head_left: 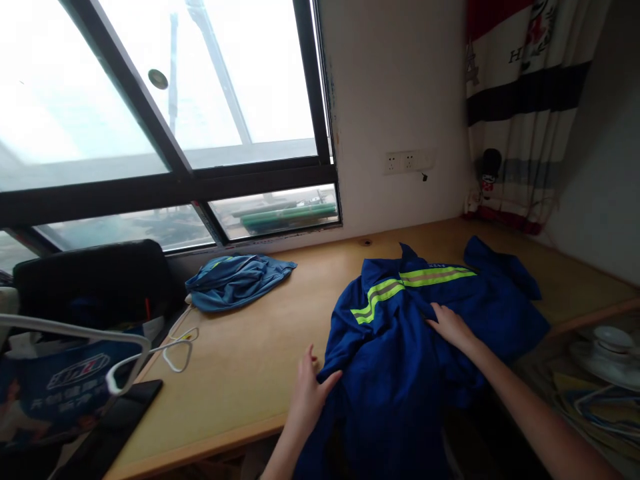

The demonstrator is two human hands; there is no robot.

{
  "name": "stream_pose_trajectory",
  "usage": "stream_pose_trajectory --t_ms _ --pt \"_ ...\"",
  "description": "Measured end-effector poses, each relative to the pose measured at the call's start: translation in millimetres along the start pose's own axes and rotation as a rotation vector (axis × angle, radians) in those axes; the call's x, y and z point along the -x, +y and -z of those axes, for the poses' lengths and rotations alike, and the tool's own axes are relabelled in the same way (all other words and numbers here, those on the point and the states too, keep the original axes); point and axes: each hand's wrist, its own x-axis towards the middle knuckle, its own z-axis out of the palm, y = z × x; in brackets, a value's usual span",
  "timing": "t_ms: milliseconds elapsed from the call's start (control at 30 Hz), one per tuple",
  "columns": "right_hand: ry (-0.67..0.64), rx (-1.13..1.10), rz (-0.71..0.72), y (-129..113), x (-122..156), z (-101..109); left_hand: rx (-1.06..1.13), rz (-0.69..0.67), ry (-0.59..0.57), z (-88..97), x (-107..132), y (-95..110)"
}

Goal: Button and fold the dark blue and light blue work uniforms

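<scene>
A dark blue work jacket (395, 347) with yellow-green and grey reflective stripes is spread on the wooden desk, its collar towards the wall. The lower part hangs over the desk's front edge. At the jacket's left side is my left hand (307, 390), thumb and fingers apart, the thumb against the cloth. My right hand (453, 327) rests on the front of the jacket, thumb and fingertips closed on the cloth near the middle opening. One sleeve (500, 267) lies folded out at the upper right.
A crumpled blue garment (235, 283) lies on the desk (250, 353) near the window. White cable (180, 347) and a white curved frame (135, 347) are at left, by a printed blue bag (65, 393). A white lidded dish (613, 343) stands below the desk at right.
</scene>
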Motion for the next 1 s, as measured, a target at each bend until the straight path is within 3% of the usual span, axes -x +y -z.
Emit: stream_pose_trajectory --t_ms 100,133,200,267,367,433,533,600,700,733,833,867,933,1000 --pt "-0.047 -0.144 0.047 -15.1 -14.9 18.2 0.163 0.024 -0.307 1.1 -15.0 11.7" --pt "-0.020 -0.194 0.063 -20.4 -21.4 27.7 0.246 0.043 -0.326 7.2 -20.5 15.1" --pt "0.104 -0.292 0.085 -32.7 -37.3 50.4 0.395 0.090 -0.192 28.7 -36.1 21.3" --pt "0.275 -0.369 0.082 -49.9 -58.7 74.0 0.476 0.102 0.072 59.0 -61.0 26.8" --pt "0.441 -0.456 0.100 -87.4 -98.3 95.6 0.430 -0.049 0.472 101.5 -111.3 33.3" --pt "0.333 -0.538 0.207 -116.5 -121.2 94.6 0.171 -0.063 0.632 116.2 -141.4 35.0" --pt "0.085 -0.518 0.324 -153.0 -131.2 75.3 -0.190 0.071 0.627 113.7 -156.9 31.9" --pt "0.052 -0.463 0.393 -165.9 -117.4 58.3 -0.317 -0.029 0.581 100.0 -140.5 26.9" --pt "-0.014 -0.493 0.494 -165.8 -77.6 35.2 -0.363 -0.335 0.461 67.5 -83.1 17.4" --pt "-0.059 -0.510 0.504 -161.3 -63.5 28.3 -0.364 -0.418 0.340 54.1 -59.6 13.8" --pt "-0.164 -0.448 0.462 -139.2 -31.1 8.5 -0.478 -0.622 -0.227 11.4 4.6 1.9" --pt "-0.183 -0.389 0.430 -130.2 -24.9 2.0 -0.525 -0.648 -0.345 -1.3 19.9 -2.2" --pt "-0.206 -0.255 0.368 -112.3 -19.5 -11.1 -0.594 -0.625 -0.365 -19.8 38.5 -8.8" --pt "-0.173 -0.148 0.333 -97.3 -21.5 -23.8 -0.602 -0.583 -0.301 -26.6 43.0 -12.3"
